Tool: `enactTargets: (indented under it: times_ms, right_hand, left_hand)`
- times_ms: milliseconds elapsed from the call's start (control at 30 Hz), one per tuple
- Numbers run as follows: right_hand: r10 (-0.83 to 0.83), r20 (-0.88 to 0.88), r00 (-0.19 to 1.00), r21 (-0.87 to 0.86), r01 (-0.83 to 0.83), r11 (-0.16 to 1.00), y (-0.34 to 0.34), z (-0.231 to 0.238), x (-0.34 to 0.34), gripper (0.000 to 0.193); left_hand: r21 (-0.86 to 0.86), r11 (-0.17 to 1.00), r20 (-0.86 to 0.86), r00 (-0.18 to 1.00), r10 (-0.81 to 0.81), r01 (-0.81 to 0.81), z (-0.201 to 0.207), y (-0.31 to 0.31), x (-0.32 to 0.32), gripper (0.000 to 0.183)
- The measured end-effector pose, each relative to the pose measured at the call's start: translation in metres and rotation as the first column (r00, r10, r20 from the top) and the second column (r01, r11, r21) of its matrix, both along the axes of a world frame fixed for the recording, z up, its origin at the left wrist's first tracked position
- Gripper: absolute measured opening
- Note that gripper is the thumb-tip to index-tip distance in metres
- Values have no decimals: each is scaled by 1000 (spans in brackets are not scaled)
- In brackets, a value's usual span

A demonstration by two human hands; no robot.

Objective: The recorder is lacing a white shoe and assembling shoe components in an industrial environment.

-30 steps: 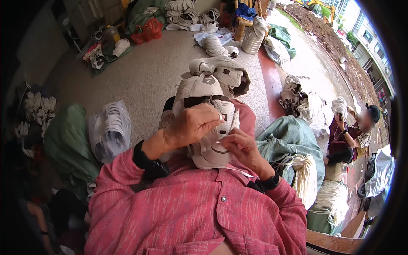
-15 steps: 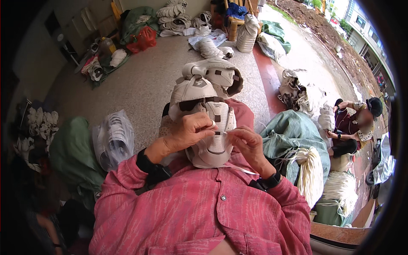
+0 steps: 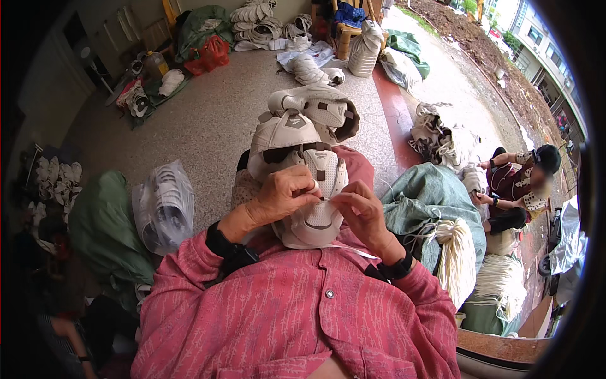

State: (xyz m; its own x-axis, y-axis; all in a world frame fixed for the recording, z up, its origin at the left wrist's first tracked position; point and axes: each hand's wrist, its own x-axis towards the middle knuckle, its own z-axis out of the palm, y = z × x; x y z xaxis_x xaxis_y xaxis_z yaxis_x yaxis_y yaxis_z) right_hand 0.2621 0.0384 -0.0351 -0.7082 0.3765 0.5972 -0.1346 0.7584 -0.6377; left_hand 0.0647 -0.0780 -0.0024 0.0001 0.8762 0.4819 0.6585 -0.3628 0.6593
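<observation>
Item: white shoe upper (image 3: pixel 314 208), unfinished, with perforated toe panel and dark collar band, lying on the wearer's lap against a pink button-front shirt (image 3: pixel 297 316). Toe pointed toward the wearer.

Left hand (image 3: pixel 283 197): closed in a narrow pinch at the upper's lacing area, fingertips on a thin white lace (image 3: pixel 322 197); knuckles rested on the upper.

Right hand (image 3: pixel 356 211): likewise pinched narrow, thumb and forefinger drawn together just beside the left fingertips, touching the same lace. Black cuffs showed at both wrists.

Adjacent stock: a second white upper (image 3: pixel 315 110) stacked just beyond the first, tilted on its side. A clear plastic bag of white uppers (image 3: pixel 163 205) stood on the speckled floor (image 3: pixel 208 126) to the left, beside a green sack (image 3: pixel 104 227). A bundle of white laces (image 3: pixel 457 252) hung over a grey-green sack (image 3: pixel 435 196) to the right. More uppers were heaped at the far wall, near a red bag (image 3: pixel 211 54) and a wooden chair (image 3: pixel 347 31).

Other persons: one seated at far right (image 3: pixel 521 180), hands on separate work, well apart.

Condition and hazards, as judged: the lace end was held only by fingertips and could slip from the pinch, since it was thin and both grips were light. The upper lay unsupported on the lap; a firm tug on the lace might tip it toward the floor. The stacked upper, already tilted, seemed liable to slide off if the knees shifted. Whether the lace was threaded through an eyelet could not be told.
</observation>
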Motion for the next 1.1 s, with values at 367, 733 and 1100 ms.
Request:
enactTargets:
  times_ms: [367, 733, 1100]
  right_hand:
    - [-48, 45, 998, 166, 40, 985, -7, 8, -6, 18]
    - [4, -4, 1000, 237, -3, 971, -2, 5, -17, 20]
    - [-29, 87, 996, 200, 11, 980, 1, 9, -2, 13]
  left_hand:
    - [7, 1000, -11, 1000, -29, 29, -2, 3, -4, 14]
    - [44, 998, -112, 993, -48, 53, -3, 2, -13, 16]
    - [-6, 1000, -122, 993, 8, -9, -6, -8, -15, 20]
